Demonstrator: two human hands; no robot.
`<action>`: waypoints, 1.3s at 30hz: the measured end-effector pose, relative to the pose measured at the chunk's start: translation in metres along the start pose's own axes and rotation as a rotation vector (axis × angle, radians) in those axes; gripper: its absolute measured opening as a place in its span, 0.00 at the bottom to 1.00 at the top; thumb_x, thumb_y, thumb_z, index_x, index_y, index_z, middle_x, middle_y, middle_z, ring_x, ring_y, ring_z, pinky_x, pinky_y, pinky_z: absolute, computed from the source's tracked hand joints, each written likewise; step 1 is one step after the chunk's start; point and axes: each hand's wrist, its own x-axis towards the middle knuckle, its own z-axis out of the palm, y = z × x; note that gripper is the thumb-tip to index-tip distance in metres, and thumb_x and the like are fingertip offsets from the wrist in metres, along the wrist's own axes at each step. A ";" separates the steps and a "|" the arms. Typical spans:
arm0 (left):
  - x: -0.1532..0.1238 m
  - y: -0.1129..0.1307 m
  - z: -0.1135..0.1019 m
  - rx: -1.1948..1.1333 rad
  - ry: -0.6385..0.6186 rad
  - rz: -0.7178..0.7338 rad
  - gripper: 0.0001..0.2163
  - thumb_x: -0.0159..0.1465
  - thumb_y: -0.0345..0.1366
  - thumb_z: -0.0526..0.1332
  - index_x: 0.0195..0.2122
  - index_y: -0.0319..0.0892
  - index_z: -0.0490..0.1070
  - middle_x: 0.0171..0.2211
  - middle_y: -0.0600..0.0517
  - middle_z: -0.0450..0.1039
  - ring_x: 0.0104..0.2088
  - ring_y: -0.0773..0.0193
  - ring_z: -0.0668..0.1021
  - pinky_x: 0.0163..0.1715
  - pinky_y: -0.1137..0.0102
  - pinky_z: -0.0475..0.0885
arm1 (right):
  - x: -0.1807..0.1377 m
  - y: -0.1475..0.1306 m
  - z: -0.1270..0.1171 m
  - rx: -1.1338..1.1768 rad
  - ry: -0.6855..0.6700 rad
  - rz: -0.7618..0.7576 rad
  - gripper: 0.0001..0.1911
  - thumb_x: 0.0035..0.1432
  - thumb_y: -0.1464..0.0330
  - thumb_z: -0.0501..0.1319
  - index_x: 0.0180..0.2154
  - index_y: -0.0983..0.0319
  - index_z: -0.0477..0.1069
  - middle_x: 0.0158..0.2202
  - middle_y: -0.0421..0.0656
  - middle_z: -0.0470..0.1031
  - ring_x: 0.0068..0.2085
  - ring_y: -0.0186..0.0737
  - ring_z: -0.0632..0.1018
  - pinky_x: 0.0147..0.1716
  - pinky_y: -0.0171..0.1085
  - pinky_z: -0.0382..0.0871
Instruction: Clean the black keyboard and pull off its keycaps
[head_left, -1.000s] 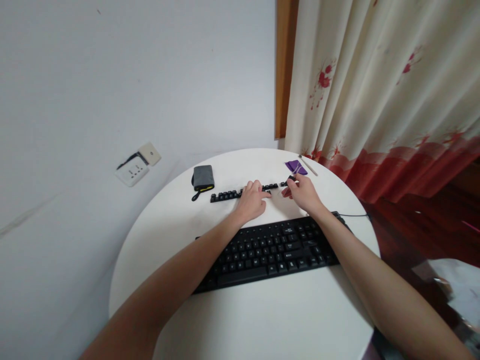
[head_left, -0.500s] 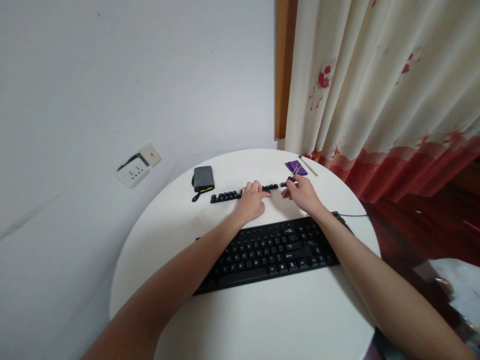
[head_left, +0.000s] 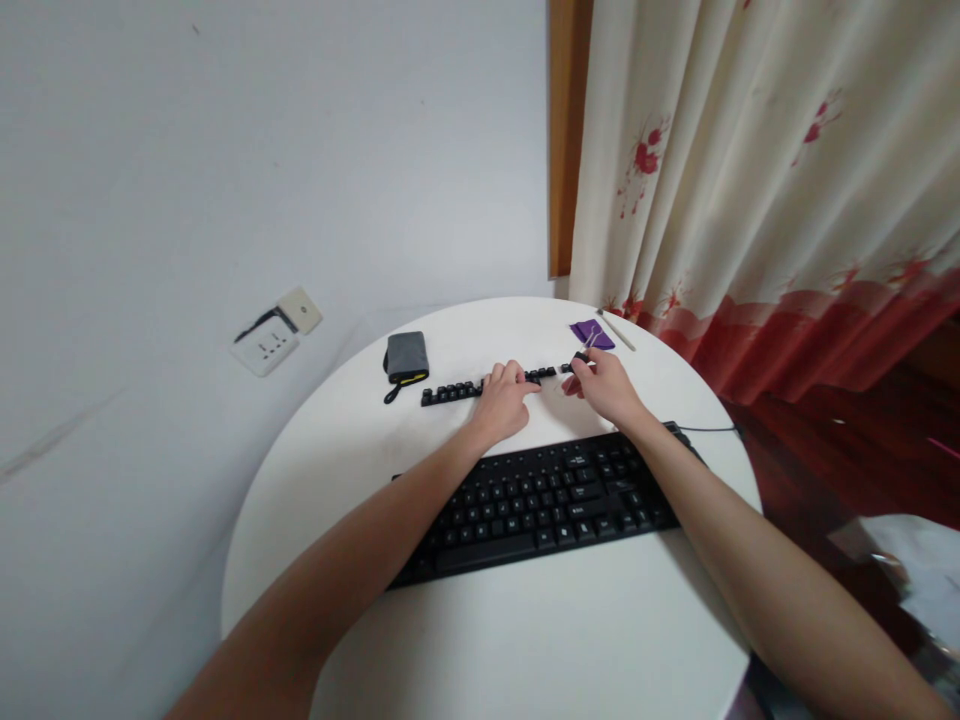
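Note:
A row of black keycaps (head_left: pixel 450 393) lies on the white round table (head_left: pixel 352 470), beyond a black keyboard (head_left: pixel 517 510). My left hand (head_left: pixel 506 403) rests over the middle of that row, its fingers bent down onto the keycaps and its thumb stretched out to the right. It hides part of the row. At the row's right end, my right hand (head_left: pixel 606 385) pinches a black keycap (head_left: pixel 580 358) between thumb and fingertips. A thin, pale wire-like piece (head_left: pixel 592 338) shows just beyond these fingers, in front of a purple cloth (head_left: pixel 600 333); whether the hand touches it I cannot tell.
A grey pouch (head_left: pixel 407 357) with a black loop lies at the back left. Behind the purple cloth is a slim brush-like stick (head_left: pixel 617 330). The keyboard's cable (head_left: pixel 709 431) runs off the right edge. A wall and a curtain (head_left: pixel 675 200) stand behind the table.

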 end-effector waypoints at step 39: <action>0.006 -0.002 -0.002 -0.149 0.073 0.082 0.19 0.58 0.21 0.55 0.42 0.46 0.81 0.42 0.47 0.66 0.47 0.55 0.67 0.51 0.60 0.66 | 0.003 0.004 -0.003 -0.002 0.020 -0.018 0.07 0.62 0.68 0.56 0.31 0.61 0.66 0.22 0.44 0.78 0.24 0.38 0.80 0.25 0.32 0.71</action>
